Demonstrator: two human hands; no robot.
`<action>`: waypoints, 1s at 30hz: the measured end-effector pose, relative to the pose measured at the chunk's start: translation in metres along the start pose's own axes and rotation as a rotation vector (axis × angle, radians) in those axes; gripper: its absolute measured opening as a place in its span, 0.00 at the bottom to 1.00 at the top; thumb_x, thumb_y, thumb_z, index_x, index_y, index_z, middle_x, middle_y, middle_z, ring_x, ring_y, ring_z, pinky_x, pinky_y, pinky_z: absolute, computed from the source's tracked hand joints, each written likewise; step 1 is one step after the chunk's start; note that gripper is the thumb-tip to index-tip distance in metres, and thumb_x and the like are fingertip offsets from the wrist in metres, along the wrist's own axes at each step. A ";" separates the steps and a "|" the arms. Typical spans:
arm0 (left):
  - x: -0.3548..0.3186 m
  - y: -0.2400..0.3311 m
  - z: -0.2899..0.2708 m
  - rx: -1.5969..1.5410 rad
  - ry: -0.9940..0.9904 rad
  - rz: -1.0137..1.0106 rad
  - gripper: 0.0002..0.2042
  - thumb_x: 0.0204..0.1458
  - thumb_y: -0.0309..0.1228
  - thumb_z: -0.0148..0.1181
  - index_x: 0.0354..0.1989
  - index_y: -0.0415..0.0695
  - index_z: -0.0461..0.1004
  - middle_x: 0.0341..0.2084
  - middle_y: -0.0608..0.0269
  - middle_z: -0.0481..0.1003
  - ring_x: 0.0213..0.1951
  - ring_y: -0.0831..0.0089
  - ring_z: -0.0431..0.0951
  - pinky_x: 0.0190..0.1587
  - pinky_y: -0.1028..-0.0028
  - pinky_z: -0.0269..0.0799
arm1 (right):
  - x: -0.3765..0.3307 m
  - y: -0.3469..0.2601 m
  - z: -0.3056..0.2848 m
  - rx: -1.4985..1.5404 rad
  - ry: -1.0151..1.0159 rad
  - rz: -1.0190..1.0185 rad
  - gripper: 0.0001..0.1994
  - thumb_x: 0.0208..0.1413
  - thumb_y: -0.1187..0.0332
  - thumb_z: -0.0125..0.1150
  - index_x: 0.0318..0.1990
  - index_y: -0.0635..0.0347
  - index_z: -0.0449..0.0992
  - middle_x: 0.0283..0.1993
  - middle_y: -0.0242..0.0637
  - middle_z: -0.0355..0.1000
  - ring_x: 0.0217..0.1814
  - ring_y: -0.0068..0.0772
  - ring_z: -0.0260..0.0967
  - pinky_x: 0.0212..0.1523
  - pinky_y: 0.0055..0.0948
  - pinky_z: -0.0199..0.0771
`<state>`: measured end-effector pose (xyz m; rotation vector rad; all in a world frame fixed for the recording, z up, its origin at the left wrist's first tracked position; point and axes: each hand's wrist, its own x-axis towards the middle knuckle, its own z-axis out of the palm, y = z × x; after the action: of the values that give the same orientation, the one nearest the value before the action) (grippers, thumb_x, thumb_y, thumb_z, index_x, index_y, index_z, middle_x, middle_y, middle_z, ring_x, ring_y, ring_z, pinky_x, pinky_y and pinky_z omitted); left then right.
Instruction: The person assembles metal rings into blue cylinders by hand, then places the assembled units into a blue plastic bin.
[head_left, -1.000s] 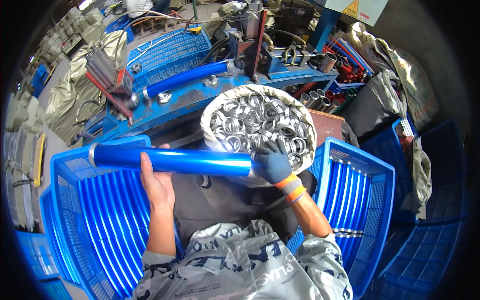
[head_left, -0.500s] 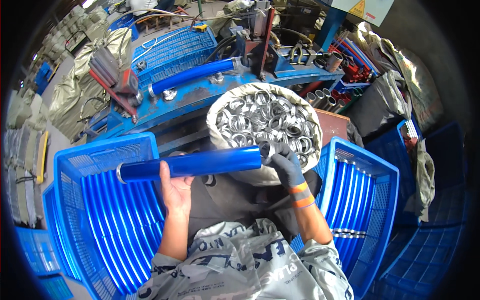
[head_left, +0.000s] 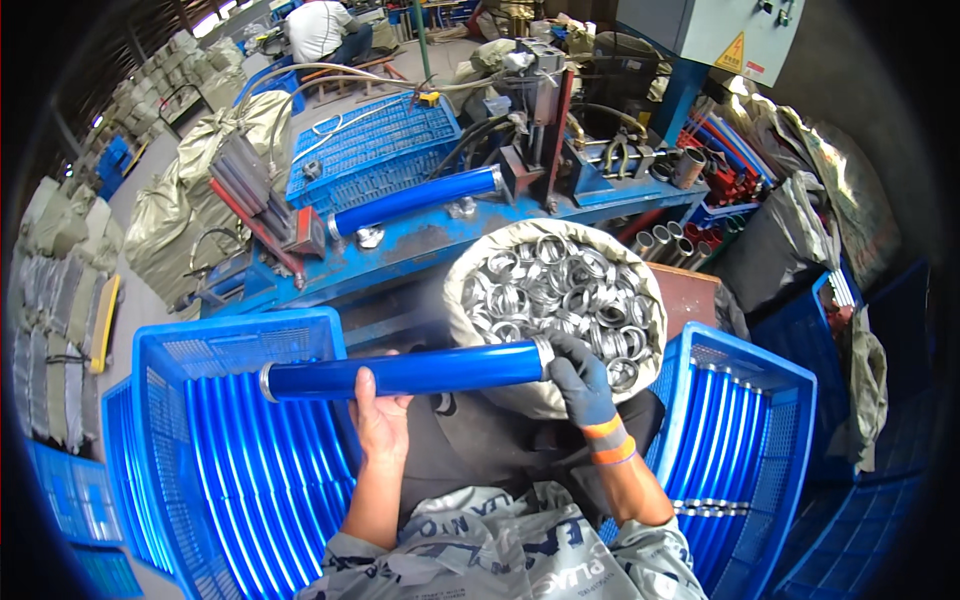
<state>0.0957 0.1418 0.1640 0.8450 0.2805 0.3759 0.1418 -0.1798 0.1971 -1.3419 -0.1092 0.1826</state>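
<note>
A shiny blue tube (head_left: 420,370) lies level across my lap area, with a silver ring on its left end. My bare left hand (head_left: 380,418) grips it from below near the middle, thumb on the near side. At the tube's right end, my gloved right hand (head_left: 582,380) has its fingers closed on a silver metal ring (head_left: 544,357), which sits against the tube's mouth. Just beyond, a cream cloth-lined tub (head_left: 458,330) holds many loose silver rings (head_left: 560,290).
Blue crates of blue tubes stand on both sides, left (head_left: 240,330) and right (head_left: 790,372). Ahead, a blue metal bench (head_left: 400,235) carries a clamping machine with another blue tube (head_left: 415,202). A grey control box (head_left: 715,35) stands far right; a seated person (head_left: 322,32) is far back.
The ring in my right hand has come onto the tube's right end, where before it was apart from it. The whole view has shifted, with the scene lower and slightly to the right.
</note>
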 end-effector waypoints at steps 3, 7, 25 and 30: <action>0.009 -0.007 0.009 0.010 0.024 0.000 0.29 0.73 0.52 0.70 0.72 0.45 0.73 0.60 0.50 0.84 0.58 0.57 0.88 0.57 0.55 0.90 | 0.011 0.010 -0.002 -0.066 0.100 -0.013 0.28 0.77 0.71 0.62 0.78 0.80 0.70 0.62 0.42 0.84 0.60 0.27 0.81 0.67 0.31 0.81; 0.026 -0.008 0.015 0.041 0.014 0.057 0.28 0.73 0.51 0.69 0.72 0.47 0.73 0.60 0.51 0.84 0.56 0.61 0.88 0.54 0.59 0.89 | 0.031 0.009 0.010 0.004 0.077 0.005 0.27 0.78 0.70 0.62 0.78 0.79 0.72 0.61 0.41 0.84 0.60 0.25 0.81 0.67 0.29 0.80; 0.107 0.058 -0.073 -0.259 0.076 -0.006 0.27 0.78 0.48 0.64 0.73 0.41 0.74 0.70 0.52 0.78 0.73 0.58 0.77 0.75 0.55 0.75 | 0.450 0.075 0.114 -1.381 0.126 -0.841 0.34 0.64 0.62 0.73 0.77 0.53 0.74 0.75 0.50 0.75 0.75 0.56 0.76 0.80 0.60 0.68; 0.136 0.031 -0.064 -0.215 0.105 -0.060 0.21 0.78 0.44 0.65 0.69 0.43 0.77 0.67 0.56 0.81 0.68 0.59 0.80 0.72 0.53 0.77 | 0.491 0.070 0.069 -1.676 0.060 -0.768 0.35 0.56 0.59 0.74 0.74 0.45 0.74 0.65 0.46 0.78 0.75 0.58 0.72 0.78 0.75 0.59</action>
<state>0.1864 0.2621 0.1343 0.6059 0.3551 0.3877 0.6062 -0.0034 0.1316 -2.8132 -0.8452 -0.7918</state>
